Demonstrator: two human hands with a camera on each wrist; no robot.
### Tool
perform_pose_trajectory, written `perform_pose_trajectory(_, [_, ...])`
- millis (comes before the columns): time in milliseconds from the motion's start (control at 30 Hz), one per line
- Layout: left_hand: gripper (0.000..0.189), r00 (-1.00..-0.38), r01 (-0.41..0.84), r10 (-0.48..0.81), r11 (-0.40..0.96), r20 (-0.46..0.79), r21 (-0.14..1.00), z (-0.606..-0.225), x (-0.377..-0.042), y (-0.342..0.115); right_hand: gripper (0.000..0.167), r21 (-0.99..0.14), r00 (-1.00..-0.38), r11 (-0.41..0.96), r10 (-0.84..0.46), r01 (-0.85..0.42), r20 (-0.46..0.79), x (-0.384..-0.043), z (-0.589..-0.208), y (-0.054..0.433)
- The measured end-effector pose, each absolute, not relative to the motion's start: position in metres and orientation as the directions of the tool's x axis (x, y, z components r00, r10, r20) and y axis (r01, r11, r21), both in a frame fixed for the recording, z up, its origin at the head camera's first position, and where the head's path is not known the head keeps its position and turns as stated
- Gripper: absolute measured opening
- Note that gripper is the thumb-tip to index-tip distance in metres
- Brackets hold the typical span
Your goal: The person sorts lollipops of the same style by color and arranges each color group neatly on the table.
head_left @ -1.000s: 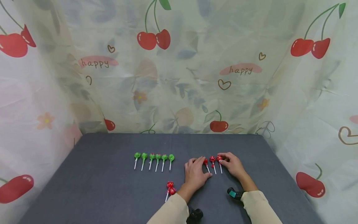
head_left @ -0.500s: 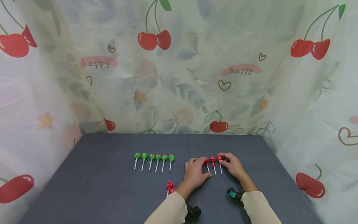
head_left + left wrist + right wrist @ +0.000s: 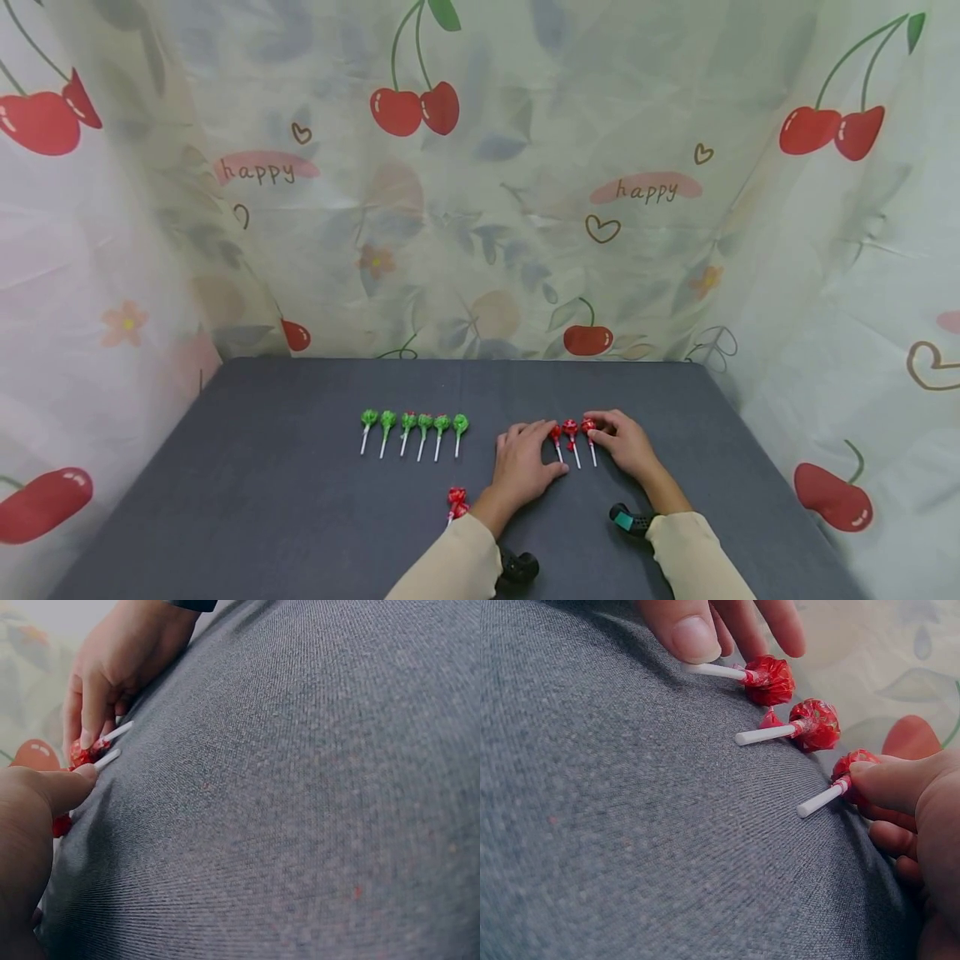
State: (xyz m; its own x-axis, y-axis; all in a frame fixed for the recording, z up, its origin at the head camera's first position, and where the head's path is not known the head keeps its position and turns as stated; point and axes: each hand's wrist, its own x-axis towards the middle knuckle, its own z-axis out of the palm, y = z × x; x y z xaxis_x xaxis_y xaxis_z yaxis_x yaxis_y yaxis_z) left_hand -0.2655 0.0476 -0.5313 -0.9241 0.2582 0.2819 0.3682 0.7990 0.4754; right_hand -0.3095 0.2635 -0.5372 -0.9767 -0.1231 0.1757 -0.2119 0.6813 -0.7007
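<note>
Three red-wrapped lollipops lie side by side on the dark cloth between my two hands. My right hand point(image 3: 628, 446) pinches the head of the rightmost red lollipop point(image 3: 853, 766) between thumb and fingers. By the leftmost red lollipop point(image 3: 769, 679) is my left hand point(image 3: 519, 462), its fingers spread around it; the thumb is at the stick's end and the fingertips are beside the head. Between these two lies the middle red lollipop point(image 3: 815, 724), untouched. The left wrist view shows the left thumb point(image 3: 71, 787) in front, partly covering the lollipops.
A row of several green lollipops point(image 3: 424, 422) lies to the left on the grey tablecloth point(image 3: 262, 492). Two more red lollipops point(image 3: 457, 497) lie nearer, partly hidden by the left sleeve point(image 3: 457, 554). A patterned curtain point(image 3: 480, 208) stands behind the table.
The leftmost red lollipop has shifted slightly right, nearer the middle one. My left forearm has moved a little left, covering more of the two loose red lollipops. My right hand stays put.
</note>
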Motion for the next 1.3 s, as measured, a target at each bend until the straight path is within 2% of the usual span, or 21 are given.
perform_pose_trajectory(333, [0.058, -0.932, 0.356, 0.25, 0.77, 0.262, 0.529, -0.521, -0.262, 0.041, 0.028, -0.716, -0.979, 0.668, -0.121, -0.204, 0.165, -0.309, -0.536, 0.263])
perform_pose_trajectory(867, [0.041, -0.82, 0.565, 0.429, 0.711, 0.379, 0.418, -0.492, -0.24, -0.014, 0.028, -0.718, -0.976, 0.662, -0.128, -0.215, 0.175, -0.309, -0.536, 0.263])
perform_pose_trajectory(1100, [0.04, -0.793, 0.609, 0.495, 0.646, 0.355, 0.46, -0.486, -0.232, -0.043, 0.029, -0.712, -0.978, 0.672, -0.13, -0.207, 0.161, -0.309, -0.536, 0.264])
perform_pose_trajectory(1300, [0.04, -0.8, 0.597, 0.531, 0.656, 0.281, 0.462, -0.483, -0.223, -0.065, 0.029, -0.708, -0.979, 0.676, -0.132, -0.206, 0.158, -0.309, -0.537, 0.263])
